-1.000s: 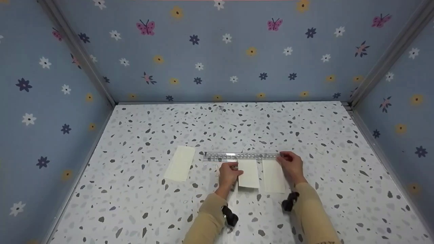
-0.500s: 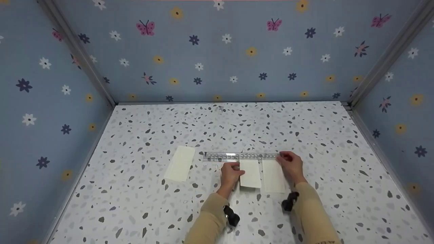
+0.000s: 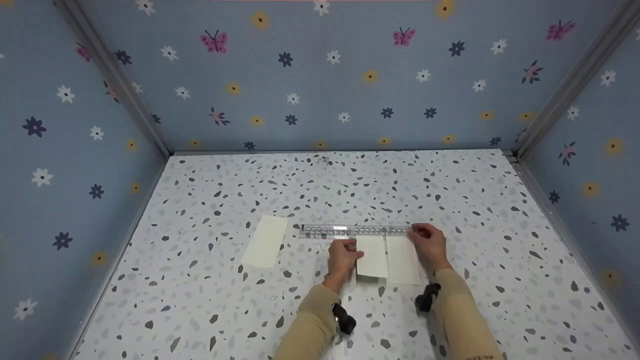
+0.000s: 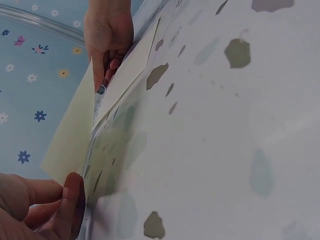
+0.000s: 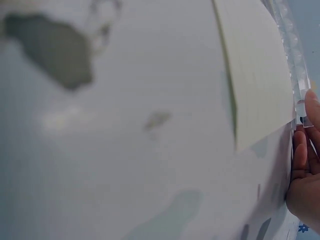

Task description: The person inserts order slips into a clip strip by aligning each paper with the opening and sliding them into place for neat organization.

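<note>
My left hand [image 3: 342, 260] pinches the left edge of a pale yellow paper slip [image 3: 372, 256]. That slip is tilted, its near edge raised off the table in the left wrist view. Along its far edge lies a clear plastic ruler [image 3: 325, 231], whose right end my right hand [image 3: 431, 245] grips between thumb and fingers; the right wrist view shows this hold on the ruler [image 5: 299, 75]. A second pale yellow slip [image 3: 403, 260] lies just right of the first, under the ruler's near edge. The two slips' facing edges are almost touching.
A third pale yellow slip [image 3: 266, 241] lies slanted on the left, apart from the ruler. The speckled white table [image 3: 225, 310] is bounded by blue flowered panels [image 3: 320, 90] at the back and both sides.
My left hand has slid to the right with its paper slip, narrowing the gap to the right-hand slip. My right hand and the ruler have stayed in place.
</note>
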A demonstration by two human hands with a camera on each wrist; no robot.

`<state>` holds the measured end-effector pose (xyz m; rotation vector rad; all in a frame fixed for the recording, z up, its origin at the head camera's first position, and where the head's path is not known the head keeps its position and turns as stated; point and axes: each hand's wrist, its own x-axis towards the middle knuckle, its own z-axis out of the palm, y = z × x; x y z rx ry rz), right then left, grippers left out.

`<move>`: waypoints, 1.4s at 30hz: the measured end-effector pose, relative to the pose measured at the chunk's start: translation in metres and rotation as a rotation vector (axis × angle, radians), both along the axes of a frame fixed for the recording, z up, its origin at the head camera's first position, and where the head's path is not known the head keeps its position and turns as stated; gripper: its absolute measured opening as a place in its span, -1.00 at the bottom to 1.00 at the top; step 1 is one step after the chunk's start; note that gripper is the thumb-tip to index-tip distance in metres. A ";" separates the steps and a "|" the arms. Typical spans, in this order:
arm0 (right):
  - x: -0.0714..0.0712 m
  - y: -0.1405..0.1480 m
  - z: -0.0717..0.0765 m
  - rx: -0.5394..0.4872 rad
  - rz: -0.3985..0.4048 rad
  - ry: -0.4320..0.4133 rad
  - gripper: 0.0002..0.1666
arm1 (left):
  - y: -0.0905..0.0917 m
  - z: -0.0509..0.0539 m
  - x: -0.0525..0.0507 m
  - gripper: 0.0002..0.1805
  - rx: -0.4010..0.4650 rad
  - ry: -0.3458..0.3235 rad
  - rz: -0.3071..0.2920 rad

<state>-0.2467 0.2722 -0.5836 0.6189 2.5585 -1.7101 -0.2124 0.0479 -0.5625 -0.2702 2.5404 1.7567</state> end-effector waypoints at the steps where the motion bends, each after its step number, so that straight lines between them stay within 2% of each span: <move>1: 0.000 0.000 0.000 0.001 0.001 0.003 -0.60 | 0.000 0.000 0.000 -0.64 -0.003 -0.002 0.001; 12: -0.001 0.000 -0.001 0.011 0.001 0.005 -0.59 | 0.003 -0.002 -0.001 -0.63 -0.027 -0.016 0.003; 19: 0.000 0.001 -0.003 0.039 0.018 0.048 -0.63 | 0.006 -0.002 -0.001 -0.65 0.017 -0.020 -0.001; 22: 0.000 0.001 -0.003 0.040 0.023 0.039 -0.62 | 0.006 -0.002 -0.002 -0.65 0.019 -0.030 -0.005; 29: 0.000 0.001 -0.004 0.014 0.007 0.027 -0.62 | 0.006 -0.001 -0.001 -0.64 -0.010 -0.029 -0.008; 36: -0.001 0.001 -0.005 0.021 0.006 0.029 -0.62 | 0.007 -0.001 -0.002 -0.64 -0.048 -0.059 0.002; 42: 0.000 0.001 -0.002 0.024 0.015 0.021 -0.62 | 0.007 0.000 -0.002 -0.64 -0.063 -0.048 -0.012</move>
